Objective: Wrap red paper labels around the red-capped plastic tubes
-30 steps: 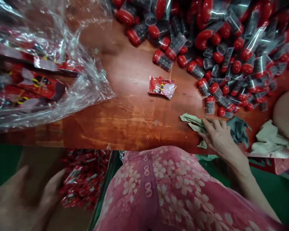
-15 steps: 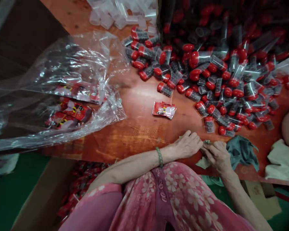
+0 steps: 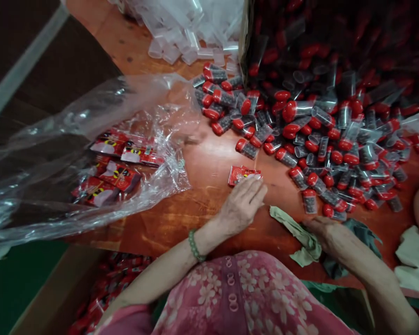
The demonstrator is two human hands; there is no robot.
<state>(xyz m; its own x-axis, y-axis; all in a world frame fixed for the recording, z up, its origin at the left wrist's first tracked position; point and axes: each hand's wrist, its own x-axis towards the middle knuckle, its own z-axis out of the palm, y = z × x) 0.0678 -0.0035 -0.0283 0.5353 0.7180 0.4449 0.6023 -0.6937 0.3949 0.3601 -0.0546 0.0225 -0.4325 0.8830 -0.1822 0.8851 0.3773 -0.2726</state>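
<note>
My left hand [image 3: 243, 202], with a green bead bracelet at the wrist, reaches over the small red packets [image 3: 236, 176] at the table's middle. Its fingertips touch or cover their right part; whether they grip them is hidden. On the right, my right hand [image 3: 323, 229] rests beside a light green cloth [image 3: 302, 239], near the table's front edge. Its fingers are mostly hidden by the back of the hand. Clear tubes with red caps and dark contents [image 3: 309, 201] lie in a big heap beyond it.
A clear plastic bag [image 3: 160, 181] holding red packets [image 3: 120, 174] lies at left. Frosted empty tubes [image 3: 171, 51] are piled at the back. A dark teal cloth [image 3: 365, 232] and a pale cloth [image 3: 414, 260] lie at right. Beneath the table edge, a box holds red packets [image 3: 120, 274].
My left hand has moved left and forward from beside my right hand to the red packets. The light green cloth now lies spread between the hands. The view has shifted slightly.
</note>
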